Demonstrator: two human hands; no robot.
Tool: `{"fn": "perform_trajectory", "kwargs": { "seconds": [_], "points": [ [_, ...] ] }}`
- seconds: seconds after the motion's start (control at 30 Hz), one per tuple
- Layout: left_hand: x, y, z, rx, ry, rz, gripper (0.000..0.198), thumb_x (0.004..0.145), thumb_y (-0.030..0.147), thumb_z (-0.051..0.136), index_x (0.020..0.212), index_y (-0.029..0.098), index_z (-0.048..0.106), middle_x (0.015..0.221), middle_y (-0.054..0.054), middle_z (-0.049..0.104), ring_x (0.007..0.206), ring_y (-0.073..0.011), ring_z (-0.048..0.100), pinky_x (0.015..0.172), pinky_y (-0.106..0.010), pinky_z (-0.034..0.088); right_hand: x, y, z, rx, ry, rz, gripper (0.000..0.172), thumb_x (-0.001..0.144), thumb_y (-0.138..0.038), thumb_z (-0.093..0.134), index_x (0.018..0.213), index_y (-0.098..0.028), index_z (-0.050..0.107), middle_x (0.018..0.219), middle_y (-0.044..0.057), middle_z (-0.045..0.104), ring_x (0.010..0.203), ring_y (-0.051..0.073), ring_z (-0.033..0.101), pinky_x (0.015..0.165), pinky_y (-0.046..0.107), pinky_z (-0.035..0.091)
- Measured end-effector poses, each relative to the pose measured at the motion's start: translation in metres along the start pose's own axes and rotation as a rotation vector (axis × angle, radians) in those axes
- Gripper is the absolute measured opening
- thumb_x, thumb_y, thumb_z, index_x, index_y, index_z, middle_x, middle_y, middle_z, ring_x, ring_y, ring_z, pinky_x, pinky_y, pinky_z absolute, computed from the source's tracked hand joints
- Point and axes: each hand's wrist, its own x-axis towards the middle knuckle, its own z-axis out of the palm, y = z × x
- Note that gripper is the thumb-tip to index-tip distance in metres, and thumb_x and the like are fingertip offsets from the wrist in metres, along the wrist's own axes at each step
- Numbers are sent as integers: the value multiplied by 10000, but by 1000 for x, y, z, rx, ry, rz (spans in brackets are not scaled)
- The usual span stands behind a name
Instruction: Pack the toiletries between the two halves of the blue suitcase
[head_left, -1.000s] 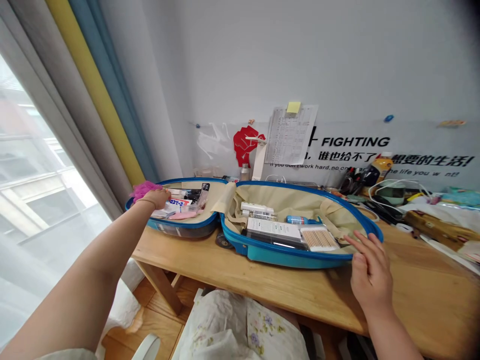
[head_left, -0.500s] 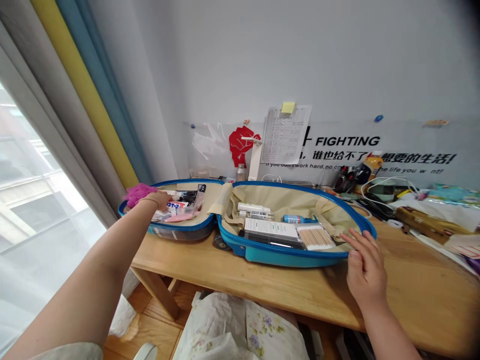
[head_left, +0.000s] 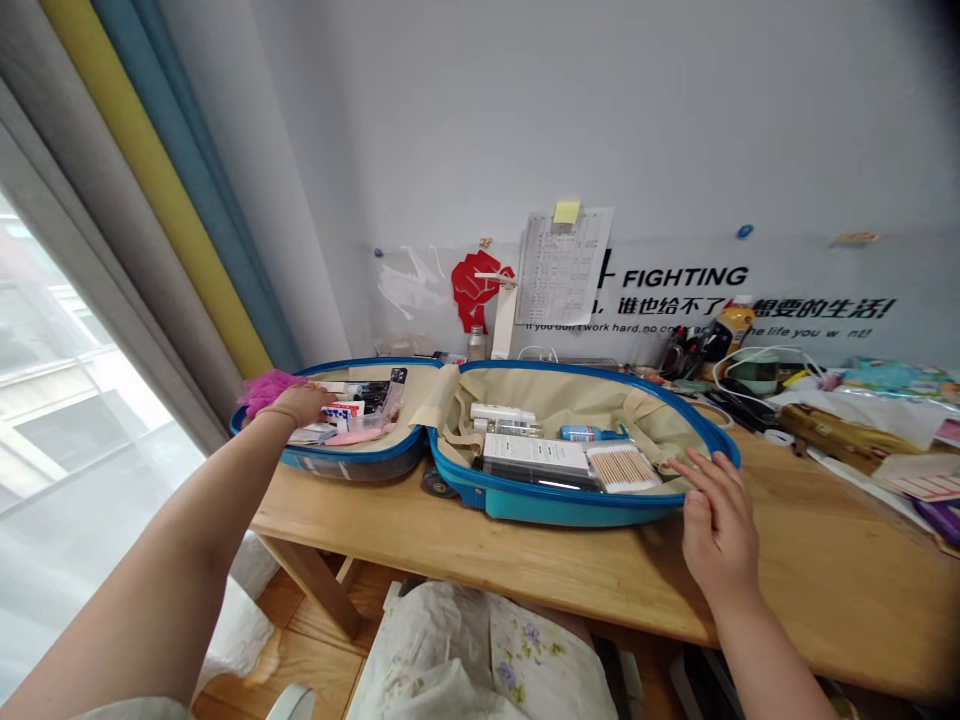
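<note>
Bare wooden desk (head_left: 487, 560) in front of the open blue suitcase (head_left: 555, 505) lies free; clutter (head_left: 825, 415) crowds its right rear.

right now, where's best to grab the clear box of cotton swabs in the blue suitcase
Probably from above, pinching its front and back edges. The clear box of cotton swabs lies flat on top, its left side beside the long white carton, near the blue suitcase rim. The right hand is nearest.

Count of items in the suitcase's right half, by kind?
Boxes: 2 (flat white box, cotton swab box)
Bottles or tubes: 2 (white tube, blue bottle)
Unidentified clear item: 1
Total: 5 in this suitcase half
</note>
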Motion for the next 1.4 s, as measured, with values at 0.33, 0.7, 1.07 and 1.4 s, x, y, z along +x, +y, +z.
{"fn": "perform_trajectory", "kwargs": {
  "seconds": [0.33,0.7,1.07,1.4],
  "points": [
    [-19,31,-52,-216,306,-152,468,1001,364,253,1403,196,423,1259,-58,642,1226,-271,538,1029,-344,420,-1,-1,-1,20,-22,44,362,985,-378,390,1111,-211,684,1257,115,660,1353,295,485,1103,553,397],
    [23,243,-153,-426,236,401,474,983,434,484,1418,246,466,1340,-100,589,1120,-244,595,972,-337,461,-2,-4,-3,41,-58,74,332,980,-354,405,1123,-221,673,1285,112,641,1383,298,446,1115,587,371],
    [51,384,-135,-497,43,619,399,952,343,616,1308,174,559,1305,-107,586,1129,-243,608,950,-474,531,-2,-6,-3,35,-42,32,317,981,-301,407,1140,-228,671,1297,104,641,1378,282,454,1110,574,386],
    [57,395,-122,-515,57,635,371,960,362,600,1284,183,575,1327,-109,572,1134,-238,601,949,-465,532,-2,-6,-4,27,-52,51,328,980,-322,397,1126,-225,675,1291,111,641,1375,289,456,1114,591,376]
  ]
}}
